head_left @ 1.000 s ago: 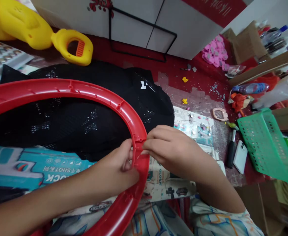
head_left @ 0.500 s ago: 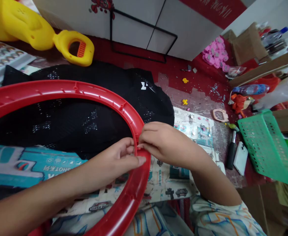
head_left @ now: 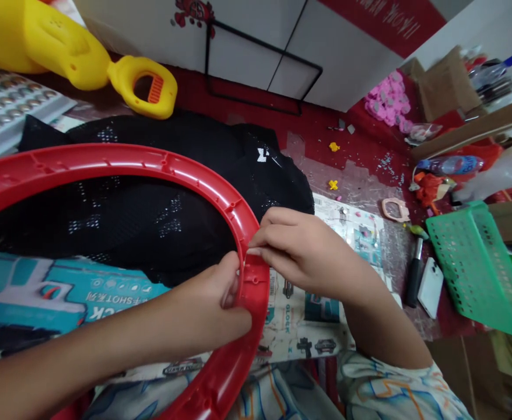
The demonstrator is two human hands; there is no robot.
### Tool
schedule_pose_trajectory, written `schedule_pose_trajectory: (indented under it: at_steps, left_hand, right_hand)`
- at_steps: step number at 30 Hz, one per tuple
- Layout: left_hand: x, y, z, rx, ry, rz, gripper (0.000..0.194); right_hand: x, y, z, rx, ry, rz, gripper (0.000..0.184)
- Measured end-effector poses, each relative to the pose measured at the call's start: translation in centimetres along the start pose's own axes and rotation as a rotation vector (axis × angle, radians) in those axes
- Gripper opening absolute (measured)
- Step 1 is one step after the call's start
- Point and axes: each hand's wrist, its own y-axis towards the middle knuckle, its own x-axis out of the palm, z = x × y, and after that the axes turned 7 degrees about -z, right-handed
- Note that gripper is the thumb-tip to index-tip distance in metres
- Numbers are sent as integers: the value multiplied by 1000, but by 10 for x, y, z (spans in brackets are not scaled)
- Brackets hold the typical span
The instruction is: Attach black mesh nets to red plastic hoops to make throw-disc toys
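A large red plastic ring (head_left: 195, 170), with small pegs and ribs along its hollow channel, spans the left and middle of the head view. My left hand (head_left: 223, 291) grips its near right stretch from inside the loop, the thumb laid over the channel and the fingertips at the inner rim. Just beyond it, my right hand (head_left: 293, 239) reaches over the outer rim with fingertips pinched at the channel; whatever lies between them is too small or hidden to name. Under the ring are a black cloth (head_left: 256, 169) and printed blue-and-white packaging (head_left: 120, 289).
A yellow plastic toy (head_left: 144, 87) and a tray of round metallic pieces (head_left: 15, 105) stand at the back left. On the right are a green basket (head_left: 479, 268), a white phone (head_left: 430, 287) and a black-handled tool (head_left: 413, 277). Pink pieces (head_left: 387, 99) are piled farther back.
My left hand has turned, its knuckles now higher and its thumb lower across the channel. My right fingertips have shifted slightly up along the ring, uncovering a peg. The whole view has shifted a little.
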Motion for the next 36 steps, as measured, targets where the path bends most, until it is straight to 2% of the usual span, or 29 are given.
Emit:
schedule_pose_trajectory:
  at_steps: [8, 11, 14, 21, 24, 27, 29, 31, 33, 36]
  left_hand:
    - [-4, -2, -6, -4, 109, 25, 38]
    - [-5, -2, -7, -18, 162, 26, 35]
    - [-6, -2, -7, -22, 167, 8, 41]
    - [-11, -5, -13, -8, 88, -32, 48]
    - [-9, -6, -10, 0, 55, -41, 45]
    - [-4, -3, -1, 21, -77, -94, 38]
    - [0, 1, 2, 29, -157, -33, 34]
    - [1, 5, 2, 63, -153, 106, 33]
    - [0, 10, 0, 138, -95, 213, 33]
    - [-5, 14, -7, 192, 62, 273, 31]
  right_hand:
    - [0, 0, 12, -55, 191, 3, 7]
    - [2, 3, 14, -72, 256, 20, 9]
    - [2, 7, 16, -68, 319, 12, 14]
    - [6, 13, 24, 35, 468, -71, 16]
    - [8, 12, 25, 68, 494, -78, 18]
    - [11, 9, 24, 117, 481, -90, 18]
    - [15, 6, 21, 149, 472, -82, 17]
    - [20, 4, 16, 175, 456, -62, 16]
    - [23, 2, 10, 202, 412, -22, 14]
    - [24, -6, 1, 224, 321, 86, 7]
